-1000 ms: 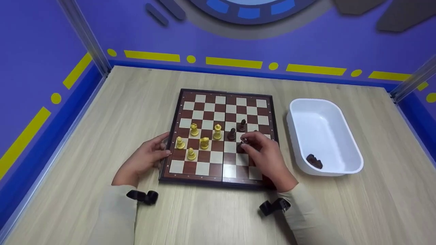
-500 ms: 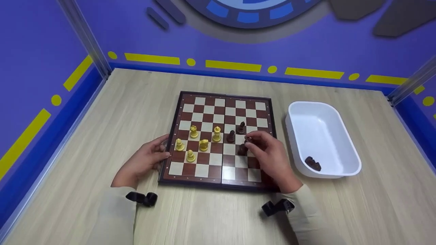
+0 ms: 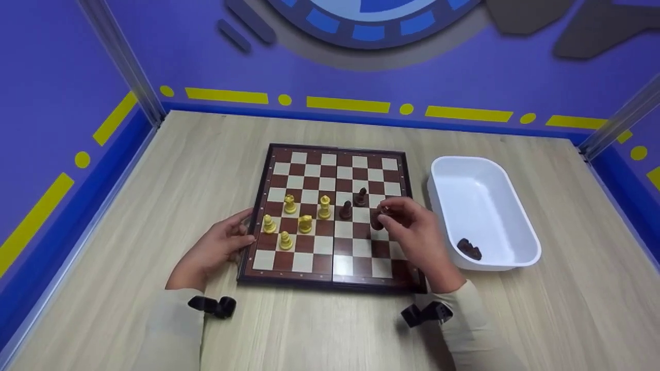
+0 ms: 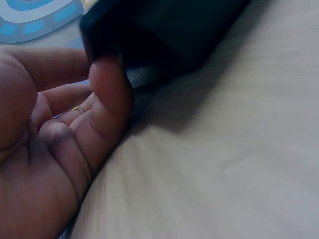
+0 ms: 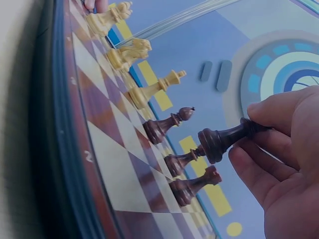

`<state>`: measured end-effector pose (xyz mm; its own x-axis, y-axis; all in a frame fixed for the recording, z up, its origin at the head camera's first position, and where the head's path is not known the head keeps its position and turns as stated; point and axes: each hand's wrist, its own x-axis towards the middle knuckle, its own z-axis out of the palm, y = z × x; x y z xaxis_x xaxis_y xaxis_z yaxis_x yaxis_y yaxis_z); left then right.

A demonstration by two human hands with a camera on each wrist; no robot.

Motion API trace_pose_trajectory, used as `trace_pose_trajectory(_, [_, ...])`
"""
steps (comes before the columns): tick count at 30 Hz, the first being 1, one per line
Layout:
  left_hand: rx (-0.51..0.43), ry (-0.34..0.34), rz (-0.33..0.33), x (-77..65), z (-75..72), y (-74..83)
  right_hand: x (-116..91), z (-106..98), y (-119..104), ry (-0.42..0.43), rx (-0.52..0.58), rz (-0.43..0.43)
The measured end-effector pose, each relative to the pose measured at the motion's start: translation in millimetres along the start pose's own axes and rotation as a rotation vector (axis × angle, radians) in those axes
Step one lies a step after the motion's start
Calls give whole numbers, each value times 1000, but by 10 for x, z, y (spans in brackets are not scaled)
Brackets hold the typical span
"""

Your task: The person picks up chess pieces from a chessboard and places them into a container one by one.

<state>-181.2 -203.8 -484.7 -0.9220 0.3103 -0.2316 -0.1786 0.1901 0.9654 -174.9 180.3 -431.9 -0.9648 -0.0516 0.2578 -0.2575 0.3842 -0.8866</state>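
Note:
My right hand (image 3: 420, 239) pinches a dark chess piece (image 5: 219, 143) between thumb and fingers, over the right half of the chessboard (image 3: 356, 260). Its top is hidden by the fingers, and in the right wrist view it leans sideways, its base apart from the squares. Close by stand a dark bishop (image 5: 162, 127) and another dark piece (image 3: 346, 211); a dark knight-like piece (image 5: 192, 188) also shows in the right wrist view. At the board's left edge, my left hand (image 3: 209, 252) holds the rim, thumb against its side (image 4: 109, 84).
Several gold pieces stand on the board's left half, among them a king (image 3: 324, 207) and a knight (image 3: 305, 224). Right of the board sits a white tub (image 3: 487, 206) with dark pieces (image 3: 469, 249) in its near left corner. Blue walls (image 3: 350, 77) bound the table.
My right hand has shifted right with the dark piece, away from the squares nearer the board's middle. The left hand stays on the rim. The head view has tilted slightly.

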Motion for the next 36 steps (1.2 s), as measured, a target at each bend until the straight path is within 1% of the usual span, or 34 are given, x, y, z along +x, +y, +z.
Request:
trace_pose_trajectory(4, [22, 3, 4, 7, -5, -14, 2, -53, -15, 18, -9, 0])
trace_pose_trajectory(11, [-88, 30, -40, 4, 36, -22, 21, -146, -23, 47, -33, 5])
trace_pose_trajectory(21, [-83, 32, -24, 4, 36, -20, 32, -290, -33, 79, -62, 23])
trace_pose_trajectory(28, [-36, 18, -1, -3, 26, -8, 46, -411, -29, 127, -34, 52])
trace_pose_trajectory(30, [-28, 15, 1, -4, 23, -8, 46, -449, -29, 143, -31, 54])
trace_pose_trajectory(34, [-37, 20, -9, -3, 24, -11, 44, -525, -19, 167, -60, 57])
trace_pose_trajectory(36, [-37, 20, -15, -2, 22, -10, 44, -558, -18, 176, -28, 52])
